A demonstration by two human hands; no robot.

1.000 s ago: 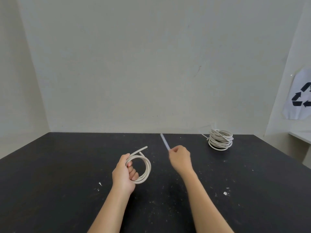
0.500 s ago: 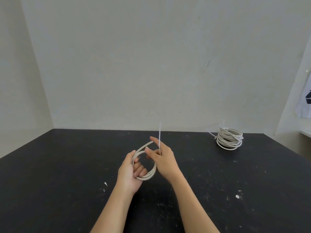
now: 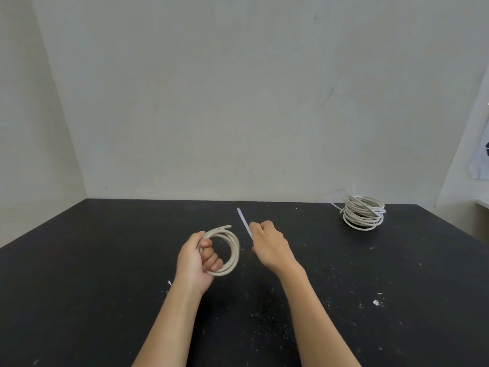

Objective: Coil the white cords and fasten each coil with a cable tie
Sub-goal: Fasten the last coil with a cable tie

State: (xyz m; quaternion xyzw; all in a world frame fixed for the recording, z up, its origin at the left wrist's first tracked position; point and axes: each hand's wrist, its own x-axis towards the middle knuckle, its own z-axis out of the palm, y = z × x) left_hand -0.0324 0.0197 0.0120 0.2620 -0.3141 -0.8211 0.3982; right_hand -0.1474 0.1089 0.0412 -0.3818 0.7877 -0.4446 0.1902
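Two coils: the small cord coil (image 3: 235, 250), gripped in the left hand (image 3: 194, 256) over the black table (image 3: 105, 260), and a larger coil (image 3: 363, 215) far right. The right hand (image 3: 267, 245) pinches a cable tie (image 3: 244, 222) just beside the small cord coil. Fastening seems in hand; next, the tie likely needs threading through the loop.

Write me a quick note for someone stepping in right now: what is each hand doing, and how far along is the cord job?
Left hand: grips a small coil of white cord over the black table.
Right hand: pinches a cable tie beside the coil, not touching it.
Stacked coils lie at the table's far right; I cannot tell whether they are tied.
Done: this cord is coiled.
Left: pass the tie round the coil and pull it tight.
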